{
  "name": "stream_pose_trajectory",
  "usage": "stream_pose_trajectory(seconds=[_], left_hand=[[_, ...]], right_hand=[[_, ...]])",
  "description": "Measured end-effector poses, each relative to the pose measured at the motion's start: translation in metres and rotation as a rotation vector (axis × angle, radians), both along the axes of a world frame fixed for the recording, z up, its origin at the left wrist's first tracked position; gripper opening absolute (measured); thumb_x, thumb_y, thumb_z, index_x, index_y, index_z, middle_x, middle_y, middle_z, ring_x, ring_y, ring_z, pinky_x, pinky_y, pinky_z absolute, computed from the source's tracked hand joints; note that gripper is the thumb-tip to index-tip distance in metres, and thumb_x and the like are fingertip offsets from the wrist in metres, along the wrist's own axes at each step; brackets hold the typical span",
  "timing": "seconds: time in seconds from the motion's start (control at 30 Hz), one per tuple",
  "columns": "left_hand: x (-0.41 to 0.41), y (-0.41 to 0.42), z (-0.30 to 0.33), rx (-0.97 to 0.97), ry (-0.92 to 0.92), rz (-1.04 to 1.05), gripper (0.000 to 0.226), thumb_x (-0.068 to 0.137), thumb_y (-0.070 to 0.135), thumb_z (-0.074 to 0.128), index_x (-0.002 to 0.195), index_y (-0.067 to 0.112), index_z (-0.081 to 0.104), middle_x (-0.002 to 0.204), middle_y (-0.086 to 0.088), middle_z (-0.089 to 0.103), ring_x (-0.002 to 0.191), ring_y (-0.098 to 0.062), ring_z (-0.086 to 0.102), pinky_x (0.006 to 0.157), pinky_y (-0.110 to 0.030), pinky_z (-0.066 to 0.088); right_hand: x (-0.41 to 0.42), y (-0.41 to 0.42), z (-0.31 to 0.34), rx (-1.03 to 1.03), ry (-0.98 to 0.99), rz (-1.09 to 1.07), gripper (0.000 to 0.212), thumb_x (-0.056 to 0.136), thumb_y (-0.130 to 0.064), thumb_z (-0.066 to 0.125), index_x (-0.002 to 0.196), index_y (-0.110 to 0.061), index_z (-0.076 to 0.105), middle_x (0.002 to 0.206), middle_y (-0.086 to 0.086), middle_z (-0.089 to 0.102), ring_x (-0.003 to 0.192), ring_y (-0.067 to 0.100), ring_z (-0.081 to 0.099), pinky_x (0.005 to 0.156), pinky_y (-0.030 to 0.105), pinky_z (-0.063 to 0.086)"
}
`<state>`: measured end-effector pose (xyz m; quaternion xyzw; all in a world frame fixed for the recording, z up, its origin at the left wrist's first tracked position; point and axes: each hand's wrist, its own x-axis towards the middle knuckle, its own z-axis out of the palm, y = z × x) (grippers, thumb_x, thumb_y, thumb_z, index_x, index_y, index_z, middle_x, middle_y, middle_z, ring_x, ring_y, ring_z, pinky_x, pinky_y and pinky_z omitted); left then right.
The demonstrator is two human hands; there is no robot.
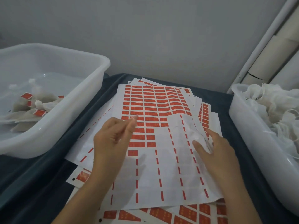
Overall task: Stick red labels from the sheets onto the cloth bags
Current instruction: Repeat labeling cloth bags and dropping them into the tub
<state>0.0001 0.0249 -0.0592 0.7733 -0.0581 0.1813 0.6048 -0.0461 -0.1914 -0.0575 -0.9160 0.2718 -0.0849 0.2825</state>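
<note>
While the left hand (113, 139) pinched at a label (134, 118) mid-sheet (145, 175), peel step underway, the right hand (216, 152) held a bag (194, 135) on the sheet's right edge, fingers loosely curled; next: lift label, press onto bag.

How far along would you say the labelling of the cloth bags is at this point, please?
Done: a few labelled cloth bags lie in the white plastic tub on the left, and the top sheet of red labels is stripped over its near half.

In hand: the left hand pinches a label; the right hand holds an unlabelled white cloth bag.

Left: the right-hand white tub is heaped with unlabelled bags.
</note>
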Motion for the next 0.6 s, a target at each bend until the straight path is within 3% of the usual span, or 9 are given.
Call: stream_pose_trajectory(seconds=[0.07, 0.13, 0.2, 0.27, 0.37, 0.5, 0.6], left_hand=[[0.004, -0.001, -0.009, 0.387, 0.019, 0.014, 0.036, 0.077, 0.045, 0.054, 0.105, 0.028, 0.067, 0.092, 0.016, 0.055, 0.077, -0.002, 0.053, 0.074, -0.008, 0.045], [0.008, -0.002, -0.015, 0.631, 0.131, -0.028, 0.042, 0.081, 0.045, 0.059, 0.119, 0.028, 0.062, 0.11, 0.013, 0.054, 0.091, -0.002, 0.045, 0.09, -0.023, 0.044], [0.009, -0.001, -0.016, 0.682, 0.202, -0.041, 0.044, 0.083, 0.045, 0.06, 0.124, 0.03, 0.057, 0.118, 0.013, 0.053, 0.097, -0.002, 0.042, 0.093, -0.026, 0.042], [0.012, 0.006, -0.01, 0.62, 0.251, 0.01, 0.041, 0.085, 0.042, 0.059, 0.124, 0.029, 0.057, 0.107, 0.014, 0.048, 0.09, -0.003, 0.043, 0.083, -0.022, 0.043], [0.015, 0.028, -0.005, 0.69, 0.356, 0.072, 0.039, 0.086, 0.042, 0.057, 0.122, 0.029, 0.058, 0.107, 0.01, 0.051, 0.084, -0.006, 0.043, 0.075, -0.021, 0.044], [0.004, 0.046, -0.001, 0.808, 0.534, -0.003, 0.049, 0.083, 0.049, 0.057, 0.128, 0.028, 0.052, 0.133, 0.004, 0.05, 0.092, -0.01, 0.052, 0.086, -0.029, 0.049], [-0.004, 0.046, -0.001, 0.847, 0.568, -0.065, 0.062, 0.08, 0.054, 0.056, 0.135, 0.031, 0.041, 0.142, 0.006, 0.042, 0.108, -0.016, 0.055, 0.091, -0.032, 0.051]], right_hand=[[0.0, 0.001, -0.002, -0.032, 0.051, 0.017, 0.075, 0.075, -0.066, 0.048, 0.14, -0.035, 0.027, 0.149, -0.004, 0.033, 0.133, 0.024, 0.037, 0.109, 0.049, 0.033], [0.0, 0.008, -0.001, -0.135, 0.029, 0.081, 0.079, 0.073, -0.069, 0.044, 0.142, -0.041, 0.018, 0.155, -0.008, 0.018, 0.141, 0.02, 0.021, 0.114, 0.046, 0.021], [0.0, 0.025, -0.003, -0.17, -0.055, 0.275, 0.074, 0.069, -0.074, 0.037, 0.136, -0.054, 0.011, 0.153, -0.023, 0.005, 0.142, 0.007, 0.005, 0.116, 0.038, 0.007], [-0.003, 0.05, -0.009, -0.129, -0.032, 0.562, 0.058, 0.069, -0.082, 0.024, 0.121, -0.072, 0.0, 0.14, -0.044, -0.013, 0.134, -0.012, -0.011, 0.113, 0.028, -0.008], [-0.005, 0.075, -0.024, -0.142, 0.078, 0.83, 0.054, 0.07, -0.083, 0.019, 0.11, -0.078, -0.016, 0.123, -0.054, -0.028, 0.115, -0.027, -0.029, 0.098, 0.019, -0.021], [-0.002, 0.079, -0.032, -0.126, 0.122, 0.821, 0.063, 0.074, -0.079, 0.027, 0.119, -0.073, -0.016, 0.117, -0.057, -0.026, 0.117, -0.021, -0.021, 0.096, 0.021, -0.017], [-0.001, 0.077, -0.036, -0.142, 0.131, 0.765, 0.076, 0.07, -0.082, 0.024, 0.135, -0.057, -0.006, 0.141, -0.044, -0.01, 0.137, -0.006, 0.0, 0.101, 0.026, -0.006]])
